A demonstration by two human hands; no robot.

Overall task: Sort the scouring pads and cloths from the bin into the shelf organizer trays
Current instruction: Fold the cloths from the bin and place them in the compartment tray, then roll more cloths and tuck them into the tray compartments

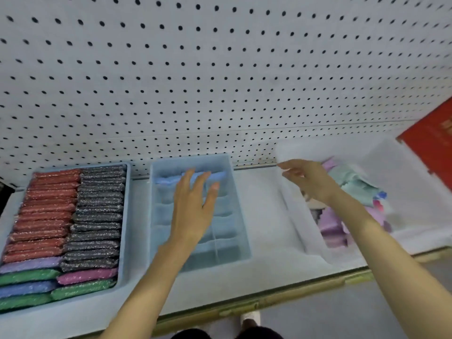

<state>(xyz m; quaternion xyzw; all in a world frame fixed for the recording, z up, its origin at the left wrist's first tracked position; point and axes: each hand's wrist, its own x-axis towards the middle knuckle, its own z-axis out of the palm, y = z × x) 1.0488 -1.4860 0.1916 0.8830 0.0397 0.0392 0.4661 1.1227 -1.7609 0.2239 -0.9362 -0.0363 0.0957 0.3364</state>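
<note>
A white shelf (pixel 264 228) backed by white pegboard (pixel 220 69) carries 3 containers. At the left, a pale blue plastic organizer tray (pixel 127 216) is packed with 2 rows of glittery scouring pads (pixel 73 226) standing on edge: red ones at the rear of the left row, dark grey ones along the right row, with purple, green, blue and pink ones at the near end.

In the middle stands a pale blue divided organizer tray (pixel 241 226). A folded blue cloth (pixel 168 179) lies in its rearmost compartment; the nearer compartments appear unfilled. The left hand (pixel 193 206) hovers flat above this tray, fingers spread and extended, fingertips at the blue cloth; it grips nothing.

At the right sits a translucent white plastic bin (pixel 298 231) holding loose cloths (pixel 354 184) in teal, lilac and mixed colours. The right hand (pixel 310 182) is over the bin's rear left corner, fingers loosely parted, holding nothing visible.

A red box (pixel 433 148) stands at the far right.
</note>
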